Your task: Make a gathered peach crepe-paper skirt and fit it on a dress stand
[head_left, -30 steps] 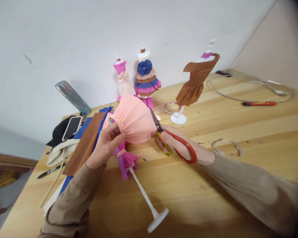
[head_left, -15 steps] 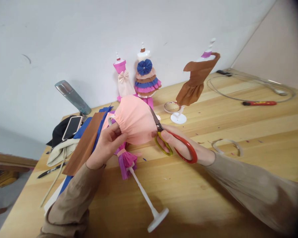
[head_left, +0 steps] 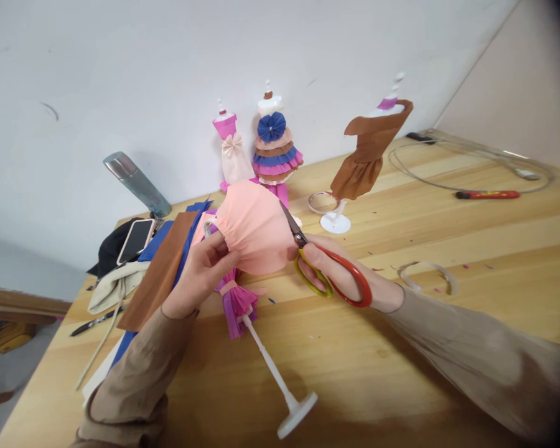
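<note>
1. Pinches peach paper skirt (head_left: 254, 230) in left hand (head_left: 200, 277) grip, just above the table (head_left: 401, 354).
2. Holds scissors (head_left: 330, 277) in right hand (head_left: 350, 274) grip, blades against the skirt's edge, above the table.

The gathered paper skirt (head_left: 254, 233) is plain peach. The ruffle (head_left: 238, 305) under it mixes magenta and purple, on a white stand (head_left: 280, 381). The scissors (head_left: 331, 280) have one red loop, one yellow-green loop and grey blades. The sleeves (head_left: 471, 354) are tan. By the white wall, the striped dress (head_left: 275, 155) is banded blue, brown, pink and peach beneath a blue rosette, the bow dress (head_left: 233, 158) is magenta over cream, and the brown dress (head_left: 364, 158) is plain. The paper sheet (head_left: 158, 274) is brown, the table (head_left: 401, 373) pale yellow wood
</note>
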A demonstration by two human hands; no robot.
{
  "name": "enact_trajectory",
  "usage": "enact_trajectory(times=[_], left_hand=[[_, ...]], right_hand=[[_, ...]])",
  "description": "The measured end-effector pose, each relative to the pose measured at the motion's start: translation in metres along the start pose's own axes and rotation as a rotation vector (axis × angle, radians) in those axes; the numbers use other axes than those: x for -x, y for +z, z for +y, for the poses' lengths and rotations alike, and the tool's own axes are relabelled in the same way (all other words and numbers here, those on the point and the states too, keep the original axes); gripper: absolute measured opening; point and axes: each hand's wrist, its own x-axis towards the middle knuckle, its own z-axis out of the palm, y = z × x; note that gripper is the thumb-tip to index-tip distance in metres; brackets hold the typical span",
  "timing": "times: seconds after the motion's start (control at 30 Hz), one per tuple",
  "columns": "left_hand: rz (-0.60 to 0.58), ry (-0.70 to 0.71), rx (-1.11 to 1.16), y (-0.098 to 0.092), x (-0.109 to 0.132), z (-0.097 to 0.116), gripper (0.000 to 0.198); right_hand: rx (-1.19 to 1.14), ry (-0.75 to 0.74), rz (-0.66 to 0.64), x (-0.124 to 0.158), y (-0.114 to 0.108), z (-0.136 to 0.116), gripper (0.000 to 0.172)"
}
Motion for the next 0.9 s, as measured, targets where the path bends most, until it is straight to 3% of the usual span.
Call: enact_trajectory(times=[0.43, 0.9], left_hand=[[-0.012, 0.0, -0.01, -0.0018, 0.0007, -0.0008, 0.025], [-0.008, 0.0, 0.033, -0.0039, -0.0022, -0.0026, 0.024]], right_hand=[[-0.017, 0.066, 0.049, 0.0007, 0.0013, 0.001, 0.053], [0.007, 0.05, -0.029, 0.0002, 0.0002, -0.0025, 0.056]])
